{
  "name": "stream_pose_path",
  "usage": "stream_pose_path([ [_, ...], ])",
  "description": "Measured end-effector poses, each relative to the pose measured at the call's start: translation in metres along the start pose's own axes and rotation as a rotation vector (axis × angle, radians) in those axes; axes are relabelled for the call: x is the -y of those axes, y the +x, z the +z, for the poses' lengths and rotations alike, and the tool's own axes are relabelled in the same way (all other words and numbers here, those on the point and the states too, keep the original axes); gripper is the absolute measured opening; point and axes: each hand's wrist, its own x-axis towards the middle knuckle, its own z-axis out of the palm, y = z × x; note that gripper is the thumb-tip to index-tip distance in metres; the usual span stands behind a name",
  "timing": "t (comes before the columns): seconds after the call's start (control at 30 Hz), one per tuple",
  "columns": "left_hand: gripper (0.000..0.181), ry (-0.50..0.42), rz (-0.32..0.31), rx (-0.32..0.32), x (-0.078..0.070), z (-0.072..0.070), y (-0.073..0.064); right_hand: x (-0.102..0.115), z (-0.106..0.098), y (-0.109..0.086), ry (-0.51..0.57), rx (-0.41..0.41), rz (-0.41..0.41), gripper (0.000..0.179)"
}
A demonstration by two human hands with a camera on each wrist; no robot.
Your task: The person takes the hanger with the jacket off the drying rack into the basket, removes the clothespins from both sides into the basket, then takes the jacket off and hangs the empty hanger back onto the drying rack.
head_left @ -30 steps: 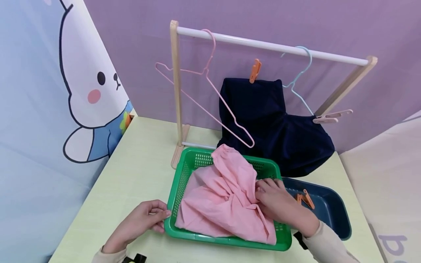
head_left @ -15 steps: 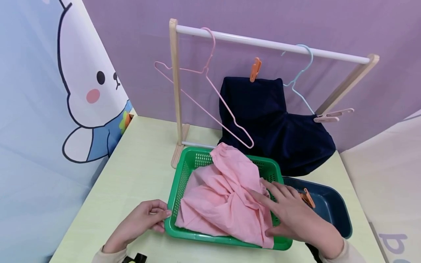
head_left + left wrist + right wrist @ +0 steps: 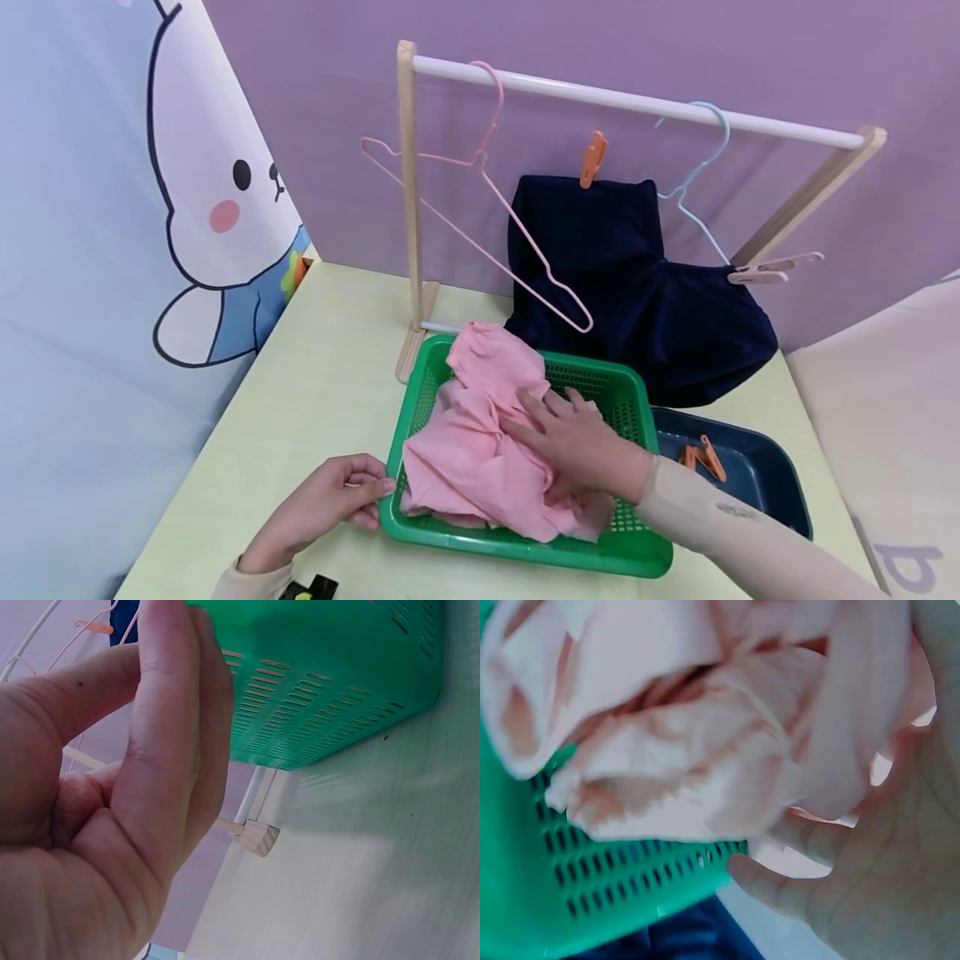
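A crumpled pink garment (image 3: 480, 467) lies in the green plastic basket (image 3: 645, 562), bunched toward its left side; a gathered, elastic-looking edge shows in the right wrist view. On top of the garment rests my right hand (image 3: 581, 442), its fingers spread and fairly straight against the cloth. In the right wrist view that hand (image 3: 885, 847) lies alongside the folds, fingertips near the perforated wall. My left hand (image 3: 337, 500) pinches the basket's left rim, thumb on top and fingers bent below. The left wrist view shows this hand (image 3: 150, 765) close against the basket's outer wall.
Behind the basket stands a wooden rack with a white rail (image 3: 615, 100). A pink hanger (image 3: 525, 233) and a light blue hanger (image 3: 705, 167) hang there. Dark navy clothing (image 3: 592, 242) bears an orange clothespin (image 3: 593, 160) and a pale pink one (image 3: 761, 273). A dark blue tray (image 3: 780, 467) holds orange clothespins (image 3: 708, 458).
My right hand has lifted from the garment's right side and moved left over it. The cloth has shifted left, baring more of the basket's right side. My left hand stays at the rim.
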Motion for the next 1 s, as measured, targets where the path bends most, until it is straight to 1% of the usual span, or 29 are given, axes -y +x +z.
stream_pose_path([
  [0.07,0.03,0.002,-0.002,0.002,0.0,0.0,0.001,0.0,0.006,0.012,-0.046,-0.011,-0.017,0.112],
  [0.13,0.03,0.001,-0.003,0.004,0.001,0.0,0.001,0.0,0.013,0.022,-0.078,0.0,-0.013,0.112],
  [0.23,0.03,-0.001,-0.005,0.005,0.001,0.0,0.002,-0.002,0.024,0.033,-0.11,0.05,0.011,0.109],
  [0.33,0.029,-0.004,-0.004,0.004,0.003,0.0,0.003,-0.003,0.03,0.039,-0.106,0.096,0.03,0.109],
  [0.43,0.029,-0.004,0.002,0.004,0.004,-0.001,0.002,-0.003,0.026,0.038,-0.06,0.117,0.051,0.107],
  [0.47,0.029,-0.003,0.005,0.007,0.004,-0.001,0.002,-0.002,0.021,0.036,-0.04,0.125,0.063,0.106],
  [0.53,0.029,-0.002,0.011,0.013,0.005,-0.001,0.002,-0.001,0.006,0.028,-0.016,0.117,0.083,0.102],
  [0.6,0.028,-0.002,0.016,0.02,0.005,-0.002,0.002,0.002,-0.012,0.018,-0.023,0.075,0.095,0.089],
  [0.67,0.028,-0.006,0.018,0.025,0.005,-0.002,0.003,0.007,-0.031,0.009,-0.064,-0.012,0.081,0.075],
  [0.73,0.028,-0.01,0.02,0.028,0.006,-0.002,0.003,0.015,-0.047,0.003,-0.126,-0.139,0.035,0.066],
  [0.77,0.028,-0.013,0.02,0.029,0.005,-0.002,0.003,0.02,-0.053,0.0,-0.142,-0.188,0.007,0.067],
  [0.83,0.028,-0.017,0.02,0.03,0.005,-0.002,0.003,0.032,-0.061,-0.002,-0.167,-0.273,-0.07,0.063],
  [0.87,0.028,-0.018,0.019,0.03,0.005,-0.002,0.002,0.038,-0.063,-0.001,-0.175,-0.303,-0.106,0.06],
  [0.9,0.028,-0.019,0.019,0.029,0.005,-0.002,0.002,0.045,-0.063,0.001,-0.183,-0.314,-0.138,0.058],
  [0.97,0.028,-0.019,0.02,0.026,0.005,-0.002,0.001,0.055,-0.061,0.006,-0.205,-0.29,-0.185,0.058],
  [1.0,0.028,-0.018,0.018,0.024,0.005,-0.001,0.001,0.058,-0.058,0.009,-0.225,-0.271,-0.2,0.054],
])
